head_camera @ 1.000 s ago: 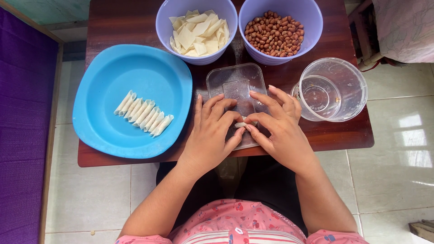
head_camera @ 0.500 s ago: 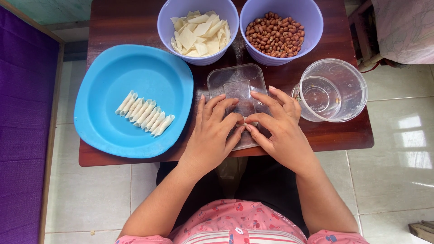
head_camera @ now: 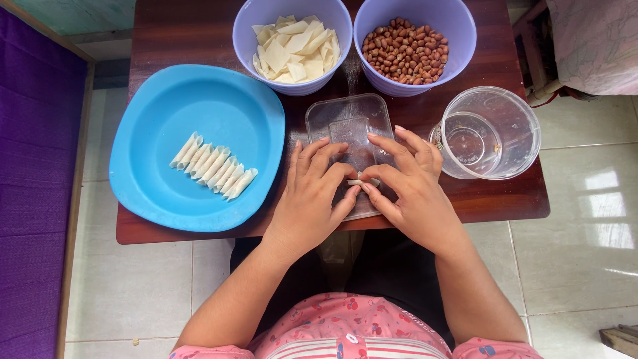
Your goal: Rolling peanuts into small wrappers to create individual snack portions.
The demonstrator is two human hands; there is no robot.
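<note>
My left hand [head_camera: 312, 193] and my right hand [head_camera: 409, 183] meet over a clear plastic lid [head_camera: 349, 123] lying on the dark wooden table [head_camera: 186, 40]. Between the fingertips of both hands sits a small pale pastry roll [head_camera: 363, 181], pinched from each side. A blue plate [head_camera: 199, 106] to the left carries a row of several finished pale rolls [head_camera: 212, 166]. At the back stand a lilac bowl of pale pastry squares [head_camera: 292, 40] and a lilac bowl of peanuts [head_camera: 407, 48].
An empty clear round plastic container [head_camera: 488, 133] stands at the right of the table, close to my right hand. The table's front edge runs just under my wrists. Pale tiled floor surrounds the table; a purple surface lies at far left.
Both hands stay over the clear lid. The fingers have shifted slightly around the small roll; everything else on the table is where it was.
</note>
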